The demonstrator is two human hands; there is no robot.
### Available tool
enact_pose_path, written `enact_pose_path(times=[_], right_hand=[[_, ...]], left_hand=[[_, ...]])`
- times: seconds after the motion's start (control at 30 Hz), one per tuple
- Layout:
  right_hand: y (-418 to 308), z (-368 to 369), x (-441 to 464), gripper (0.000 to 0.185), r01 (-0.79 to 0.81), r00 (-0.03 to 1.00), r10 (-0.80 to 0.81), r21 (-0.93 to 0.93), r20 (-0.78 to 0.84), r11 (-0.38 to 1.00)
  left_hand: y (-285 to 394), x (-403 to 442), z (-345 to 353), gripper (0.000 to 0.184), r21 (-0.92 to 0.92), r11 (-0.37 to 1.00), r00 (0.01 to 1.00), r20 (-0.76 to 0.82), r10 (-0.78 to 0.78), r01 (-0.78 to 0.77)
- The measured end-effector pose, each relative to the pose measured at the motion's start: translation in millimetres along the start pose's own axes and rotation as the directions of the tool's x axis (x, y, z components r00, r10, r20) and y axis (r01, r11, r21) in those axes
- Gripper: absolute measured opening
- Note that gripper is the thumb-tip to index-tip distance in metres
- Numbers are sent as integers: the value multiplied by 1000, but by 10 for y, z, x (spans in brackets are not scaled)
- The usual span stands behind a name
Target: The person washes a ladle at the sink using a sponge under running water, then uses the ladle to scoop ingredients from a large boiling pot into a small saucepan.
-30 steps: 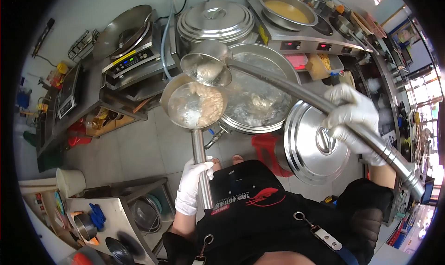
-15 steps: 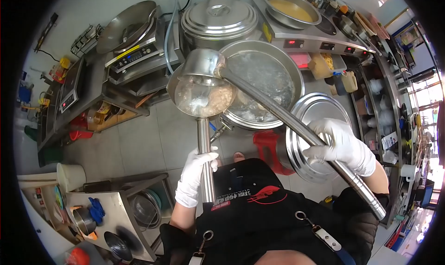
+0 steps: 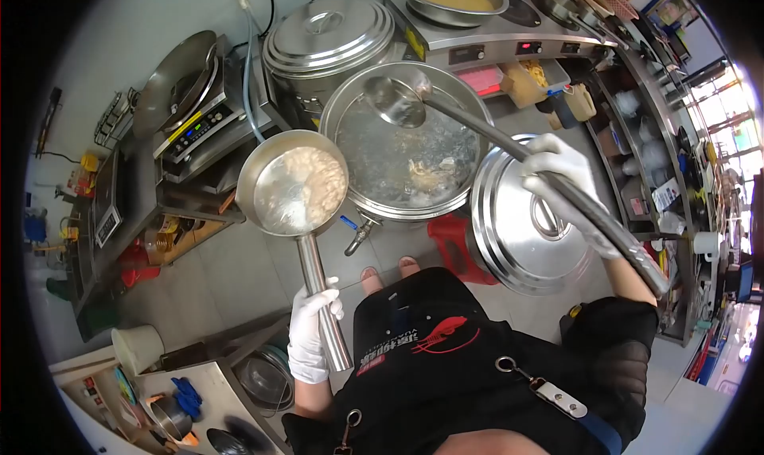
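Note:
My left hand, in a white glove, is closed round the steel handle of a saucepan. The pan is held out level, with clear liquid and pale, clumped food inside. My right hand, also gloved, grips the long handle of a steel ladle. The ladle's bowl is over the far part of a large stockpot of greyish, bubbling liquid; whether it touches the liquid I cannot tell. Pale pieces show at the surface near the pot's front.
A steel lid rests below my right hand, beside a red stool. Behind the stockpot stands a lidded pot. A tap sticks out from the stockpot's front. A wok is at left, a basin of yellowish liquid at the back.
The ladle has gone from above the saucepan to over the stockpot. The saucepan now sits farther left, clear of the stockpot's rim. My view has shifted too.

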State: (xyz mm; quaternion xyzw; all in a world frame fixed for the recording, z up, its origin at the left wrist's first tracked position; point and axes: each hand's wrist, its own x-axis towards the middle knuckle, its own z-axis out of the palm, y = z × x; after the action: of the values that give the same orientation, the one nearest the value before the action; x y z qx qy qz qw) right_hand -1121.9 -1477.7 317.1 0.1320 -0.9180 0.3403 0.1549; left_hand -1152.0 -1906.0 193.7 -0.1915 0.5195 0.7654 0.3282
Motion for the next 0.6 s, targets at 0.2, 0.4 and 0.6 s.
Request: enact_pose_path(times=[0.2, 0.4, 0.6], right_hand=[[745, 571, -149, 17, 42, 998, -42, 4, 53, 999], [1008, 798, -6, 10, -201, 977, 211, 220, -23, 955], [1064, 638, 276, 9, -446, 886, 453, 450, 98, 774]], left_hand=[[38, -95, 41, 31, -12, 1000, 998, -62, -3, 2], [6, -99, 16, 31, -38, 999, 996, -91, 9, -13], [25, -91, 24, 32, -30, 1000, 996, -92, 3, -6]])
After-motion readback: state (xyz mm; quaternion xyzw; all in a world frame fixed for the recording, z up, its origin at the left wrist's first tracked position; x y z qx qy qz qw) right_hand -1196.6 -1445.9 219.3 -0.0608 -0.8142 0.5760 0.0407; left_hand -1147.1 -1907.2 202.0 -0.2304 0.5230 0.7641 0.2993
